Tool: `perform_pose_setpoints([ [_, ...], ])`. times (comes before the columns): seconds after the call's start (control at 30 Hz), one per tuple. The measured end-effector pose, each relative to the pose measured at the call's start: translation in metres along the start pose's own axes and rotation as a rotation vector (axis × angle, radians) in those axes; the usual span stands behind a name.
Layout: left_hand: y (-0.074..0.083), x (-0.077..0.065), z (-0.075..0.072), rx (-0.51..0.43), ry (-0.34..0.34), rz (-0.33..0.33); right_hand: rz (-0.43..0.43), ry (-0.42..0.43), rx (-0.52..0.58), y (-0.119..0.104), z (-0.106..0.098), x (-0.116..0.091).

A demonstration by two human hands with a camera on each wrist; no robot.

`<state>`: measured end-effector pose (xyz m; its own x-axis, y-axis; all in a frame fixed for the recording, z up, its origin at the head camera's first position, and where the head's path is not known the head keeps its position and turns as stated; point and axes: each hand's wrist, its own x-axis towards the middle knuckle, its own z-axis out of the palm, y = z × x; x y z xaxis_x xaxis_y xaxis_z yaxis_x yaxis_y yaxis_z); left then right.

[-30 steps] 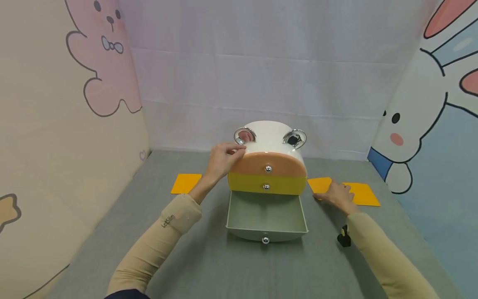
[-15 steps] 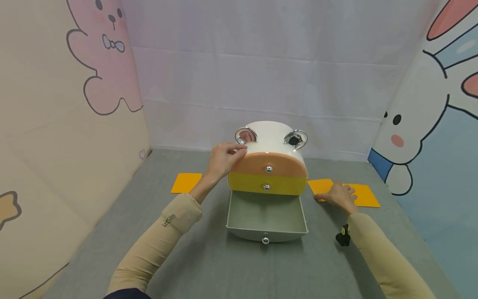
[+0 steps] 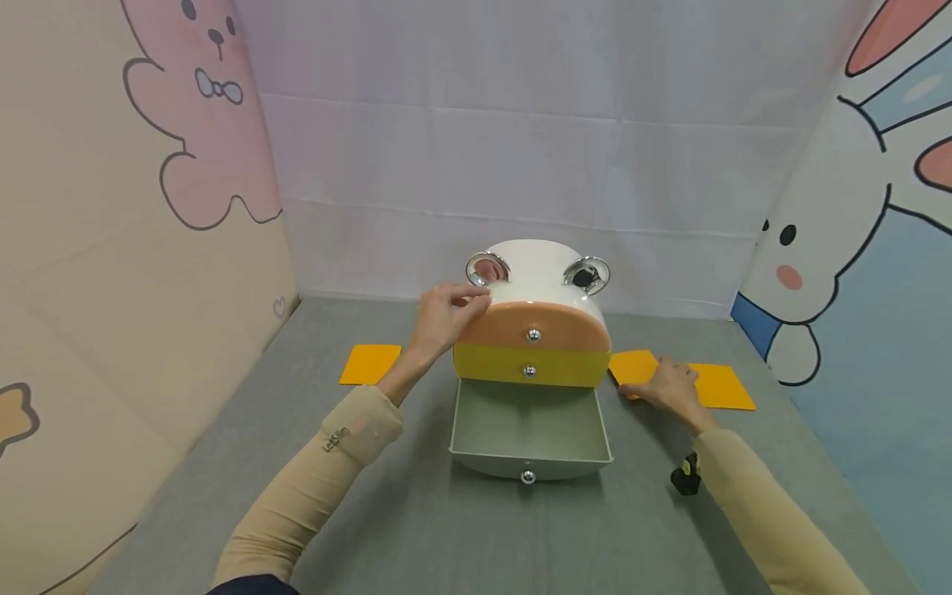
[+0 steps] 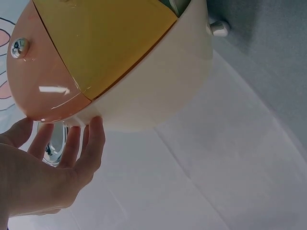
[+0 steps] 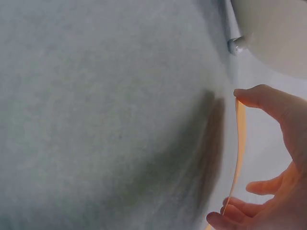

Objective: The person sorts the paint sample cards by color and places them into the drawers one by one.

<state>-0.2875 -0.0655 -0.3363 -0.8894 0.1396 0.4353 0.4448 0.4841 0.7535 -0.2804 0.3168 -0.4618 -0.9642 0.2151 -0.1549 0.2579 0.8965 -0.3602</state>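
A small drawer cabinet [image 3: 539, 273] with a white shell and round mirror-like eyes stands mid-table. Its orange top drawer [image 3: 506, 326] and yellow middle drawer [image 3: 491, 366] are pushed in; the green bottom drawer [image 3: 521, 421] is pulled out, with nothing seen inside. The fingertips of my left hand [image 3: 444, 314] touch the cabinet's upper left edge, spread along it in the left wrist view. To the cabinet's right, my right hand [image 3: 673, 387] holds a thin orange sheet [image 5: 241, 127] between thumb and fingers. In the right wrist view it is nearly edge-on, above its shadow.
Another orange sheet [image 3: 721, 387] lies right of my right hand, partly hidden by it. A third orange sheet [image 3: 372, 364] is on the grey table [image 3: 357, 529] behind my left forearm. A small black object [image 3: 686, 478] is at my right wrist. Cloth walls [image 3: 521, 157] enclose the table.
The sheet in my right hand has tilted slightly and come up a little, with a dark shadow now at its left edge. My left hand stays in place.
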Motion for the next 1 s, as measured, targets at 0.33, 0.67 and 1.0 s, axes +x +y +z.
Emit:
perform_pose_setpoints([
  [0.33, -0.004, -0.001, 0.0, 0.008, -0.003, 0.032, -0.121, 0.033, 0.026, -0.015, -0.022, -0.035],
  [0.67, -0.005, -0.002, -0.004, 0.027, -0.075, 0.073, -0.313, 0.107, 0.063, -0.024, -0.049, -0.079],
  [1.0, -0.004, -0.003, -0.003, 0.03, -0.073, 0.093, -0.373, 0.114, 0.056, -0.024, -0.062, -0.111],
])
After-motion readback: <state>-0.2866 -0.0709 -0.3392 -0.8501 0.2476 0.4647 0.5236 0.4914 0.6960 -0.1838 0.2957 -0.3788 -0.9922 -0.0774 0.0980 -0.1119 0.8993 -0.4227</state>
